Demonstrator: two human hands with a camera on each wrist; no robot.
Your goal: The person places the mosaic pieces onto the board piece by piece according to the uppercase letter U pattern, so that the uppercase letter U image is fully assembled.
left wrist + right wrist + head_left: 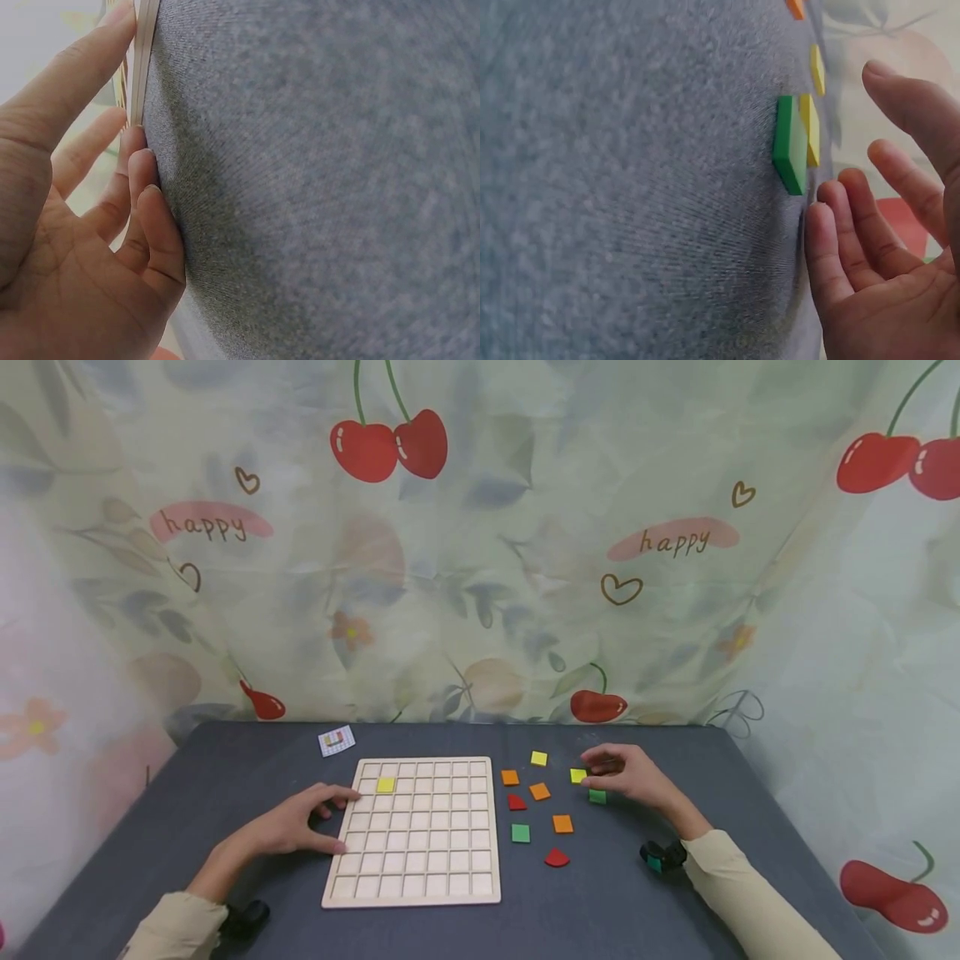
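A pale wooden grid board [438, 862] lies on the table, with one yellow square tile [386, 785] in a cell of its second row from the back. My left hand [288, 825] rests at the board's left edge, thumb and fingertips spread and touching it. In the left wrist view the fingers lie loosely bent beside the board's edge. My right hand [633, 777] hovers to the right, thumb and fingers apart, beside a yellow tile [577, 776] and a green tile [597, 797]. In the right wrist view nothing is between its fingers, and the green tile [789, 146] stands nearest.
Between board and right hand lie orange squares [562, 823], red quarter-round pieces [557, 858], a green square [521, 833] and another yellow tile [538, 758]. A small printed card [336, 741] lies at the back left. Behind the dark table [600, 910] hangs a patterned curtain [480, 568].
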